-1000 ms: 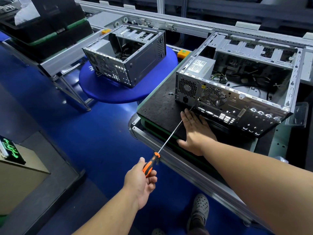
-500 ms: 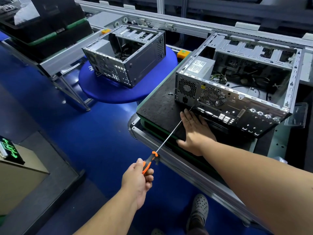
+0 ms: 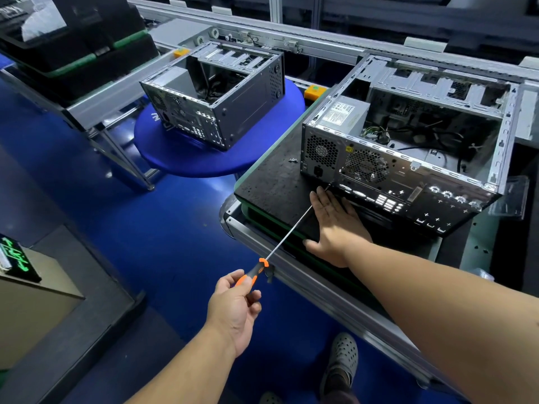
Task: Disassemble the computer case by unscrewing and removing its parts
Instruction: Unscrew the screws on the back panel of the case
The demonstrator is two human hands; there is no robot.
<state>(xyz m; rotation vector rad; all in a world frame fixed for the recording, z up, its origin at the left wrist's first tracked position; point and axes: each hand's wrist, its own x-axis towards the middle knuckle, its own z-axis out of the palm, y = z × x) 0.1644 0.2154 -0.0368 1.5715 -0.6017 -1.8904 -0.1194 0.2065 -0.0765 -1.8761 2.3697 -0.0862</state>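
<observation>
At frame centre, we are bracing flat, spread right hand (image 3: 335, 228) fingers beside the open grey metal computer case (image 3: 408, 158), steadying it while left hand (image 3: 236, 304) fingers are pinching the orange-handled long-shaft screwdriver (image 3: 287, 231).

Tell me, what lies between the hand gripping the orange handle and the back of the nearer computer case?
In the head view, only the screwdriver's long thin shaft spans from the left hand to the case's rear panel, passing beside the right hand.

A black mat (image 3: 271, 185) bears the open computer case (image 3: 408, 158) (loose screws (image 3: 292, 160) beside it).
</observation>
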